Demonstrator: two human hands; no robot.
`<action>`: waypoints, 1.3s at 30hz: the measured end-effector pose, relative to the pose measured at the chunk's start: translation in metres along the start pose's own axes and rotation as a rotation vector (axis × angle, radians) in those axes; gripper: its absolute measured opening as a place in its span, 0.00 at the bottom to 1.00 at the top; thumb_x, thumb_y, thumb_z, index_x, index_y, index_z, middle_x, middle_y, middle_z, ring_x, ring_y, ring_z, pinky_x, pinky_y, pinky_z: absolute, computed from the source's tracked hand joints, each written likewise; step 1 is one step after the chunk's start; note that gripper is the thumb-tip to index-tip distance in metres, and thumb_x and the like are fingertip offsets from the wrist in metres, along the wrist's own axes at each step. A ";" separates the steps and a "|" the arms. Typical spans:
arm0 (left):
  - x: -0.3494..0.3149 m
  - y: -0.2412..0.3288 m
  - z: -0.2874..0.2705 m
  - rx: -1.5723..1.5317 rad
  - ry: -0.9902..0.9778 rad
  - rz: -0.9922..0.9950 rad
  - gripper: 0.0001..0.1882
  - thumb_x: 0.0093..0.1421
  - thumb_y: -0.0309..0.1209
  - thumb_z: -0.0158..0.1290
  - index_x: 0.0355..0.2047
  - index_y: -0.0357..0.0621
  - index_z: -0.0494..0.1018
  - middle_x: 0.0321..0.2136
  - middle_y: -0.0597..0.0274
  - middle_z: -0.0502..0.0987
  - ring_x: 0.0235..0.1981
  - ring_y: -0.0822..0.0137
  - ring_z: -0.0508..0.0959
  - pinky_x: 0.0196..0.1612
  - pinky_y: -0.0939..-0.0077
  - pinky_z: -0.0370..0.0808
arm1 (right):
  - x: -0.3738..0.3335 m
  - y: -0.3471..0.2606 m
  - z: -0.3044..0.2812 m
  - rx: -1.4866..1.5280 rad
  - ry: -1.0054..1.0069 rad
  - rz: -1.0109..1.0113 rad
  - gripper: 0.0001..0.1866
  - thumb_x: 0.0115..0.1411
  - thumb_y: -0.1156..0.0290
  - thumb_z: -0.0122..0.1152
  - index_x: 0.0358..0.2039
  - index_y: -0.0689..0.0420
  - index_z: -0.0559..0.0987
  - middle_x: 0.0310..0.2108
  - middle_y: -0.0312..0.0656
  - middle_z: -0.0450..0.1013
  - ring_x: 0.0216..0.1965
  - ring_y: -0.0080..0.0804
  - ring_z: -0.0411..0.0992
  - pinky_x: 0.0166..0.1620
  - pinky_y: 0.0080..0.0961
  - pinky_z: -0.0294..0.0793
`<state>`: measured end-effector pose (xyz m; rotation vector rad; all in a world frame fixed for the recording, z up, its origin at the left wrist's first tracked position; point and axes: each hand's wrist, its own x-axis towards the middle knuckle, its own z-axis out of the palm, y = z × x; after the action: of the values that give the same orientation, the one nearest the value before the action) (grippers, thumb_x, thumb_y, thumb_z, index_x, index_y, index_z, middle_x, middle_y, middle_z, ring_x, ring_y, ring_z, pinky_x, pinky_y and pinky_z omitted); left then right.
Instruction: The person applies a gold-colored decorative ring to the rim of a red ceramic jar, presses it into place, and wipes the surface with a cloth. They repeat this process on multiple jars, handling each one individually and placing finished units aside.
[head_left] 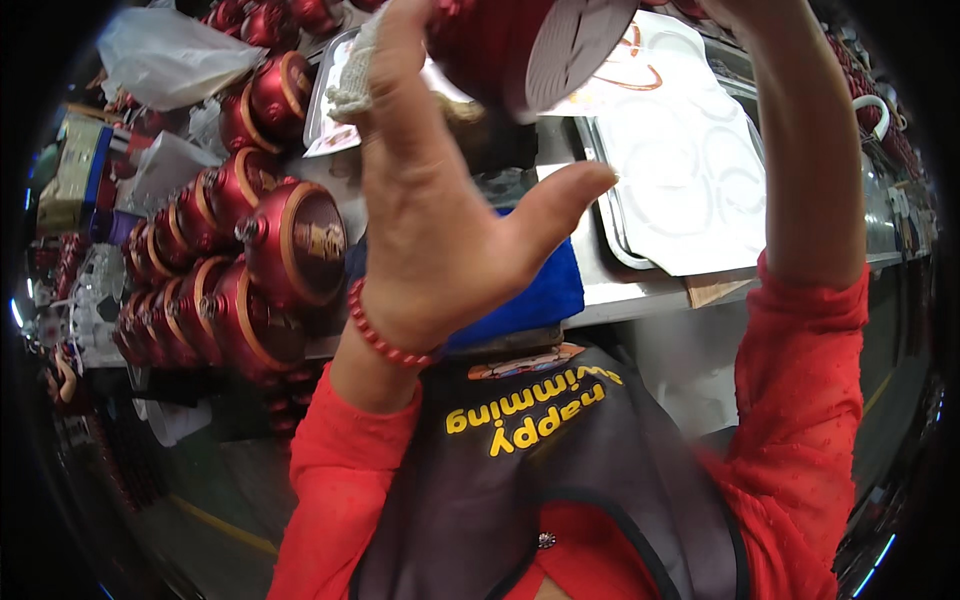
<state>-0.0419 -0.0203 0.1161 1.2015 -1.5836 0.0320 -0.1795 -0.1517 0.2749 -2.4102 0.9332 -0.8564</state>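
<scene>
A glossy dark red round ornament (480, 45) with a pale, flat, ridged face hangs at the top middle, cut off by the upper edge. My left hand (430, 220) is raised beside it, thumb stretched out to the right and apart from the ornament. Its fingers point up along the ornament's left side; their tips leave the picture. White knitted material (355, 80) shows beside these fingers. My right hand (735, 12) reaches up to the top edge, right of the ornament. Its fingers are cut off, so its hold is hidden.
On the left, red round ornaments with gold-brown rims (295, 245) are stacked in rows. Clear plastic bags (175, 60) lie behind them. White-lined metal trays (680, 180) with round impressions stand on the right of the table. A blue cloth (530, 285) lies near its front edge.
</scene>
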 end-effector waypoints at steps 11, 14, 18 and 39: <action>-0.084 -0.043 0.010 -0.830 0.177 -0.824 0.30 0.64 0.34 0.65 0.58 0.28 0.66 0.49 0.54 0.78 0.48 0.70 0.78 0.55 0.74 0.75 | -0.087 0.110 0.117 0.134 -0.128 -0.028 0.16 0.73 0.60 0.56 0.52 0.57 0.81 0.47 0.42 0.79 0.48 0.29 0.76 0.52 0.28 0.75; -0.085 -0.061 0.016 -0.750 0.238 -0.778 0.29 0.64 0.35 0.64 0.57 0.29 0.67 0.49 0.51 0.78 0.48 0.68 0.78 0.54 0.72 0.76 | -0.082 0.147 0.106 0.137 -0.135 0.022 0.16 0.74 0.59 0.55 0.56 0.52 0.80 0.53 0.39 0.77 0.58 0.30 0.71 0.63 0.29 0.67; -0.087 -0.071 0.011 -0.184 0.088 -0.619 0.34 0.65 0.45 0.62 0.59 0.29 0.66 0.50 0.37 0.76 0.52 0.49 0.78 0.57 0.60 0.73 | -0.027 0.187 0.113 -0.012 -0.239 -0.214 0.16 0.74 0.65 0.54 0.57 0.52 0.80 0.53 0.40 0.76 0.57 0.33 0.73 0.62 0.31 0.68; -0.093 -0.074 0.000 -0.325 -0.008 -0.590 0.41 0.65 0.47 0.61 0.65 0.27 0.59 0.55 0.36 0.72 0.55 0.46 0.75 0.59 0.58 0.71 | 0.102 0.172 0.208 -0.778 -0.695 -0.442 0.23 0.64 0.75 0.55 0.56 0.39 0.82 0.50 0.34 0.75 0.57 0.37 0.69 0.57 0.39 0.71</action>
<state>-0.0013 0.0053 0.0073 1.3569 -1.1323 -0.5880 -0.0574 -0.3105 0.0667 -3.2817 0.4919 0.3544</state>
